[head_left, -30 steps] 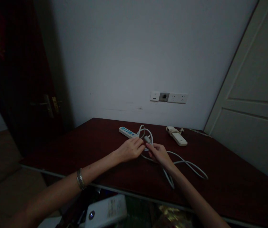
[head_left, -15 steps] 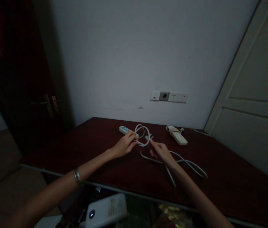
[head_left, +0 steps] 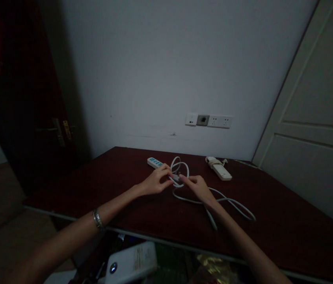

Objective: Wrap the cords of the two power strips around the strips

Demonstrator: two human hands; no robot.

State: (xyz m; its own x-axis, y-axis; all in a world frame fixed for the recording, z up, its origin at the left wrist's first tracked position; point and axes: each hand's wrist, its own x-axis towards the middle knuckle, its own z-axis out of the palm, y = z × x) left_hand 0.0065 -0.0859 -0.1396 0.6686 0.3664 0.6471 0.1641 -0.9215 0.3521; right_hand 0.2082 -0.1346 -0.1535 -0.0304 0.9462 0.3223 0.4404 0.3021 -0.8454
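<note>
A white power strip (head_left: 154,162) with blue sockets lies near the table's middle, its near end behind my left hand (head_left: 156,181). That hand has its fingers pinched on the strip's white cable (head_left: 188,170), beside the strip's end. The cable rises in loops between both hands. My right hand (head_left: 198,188) is closed on a pale plug (head_left: 176,178) at the bottom of the loops, held close to the left fingertips. The rest of the cord trails under my right wrist and curves out in a long loop (head_left: 240,205) on the tabletop.
A second white power strip (head_left: 222,172), wrapped in its own cord, lies on the dark red table (head_left: 119,169) at right. Wall sockets (head_left: 219,121) are behind it. Below the front edge, an open drawer holds a white power bank (head_left: 132,263) and gold wrapping (head_left: 216,268).
My right hand has brought the plug leftward to the left fingertips, against the loops. My left hand has stayed nearly in place on the cable.
</note>
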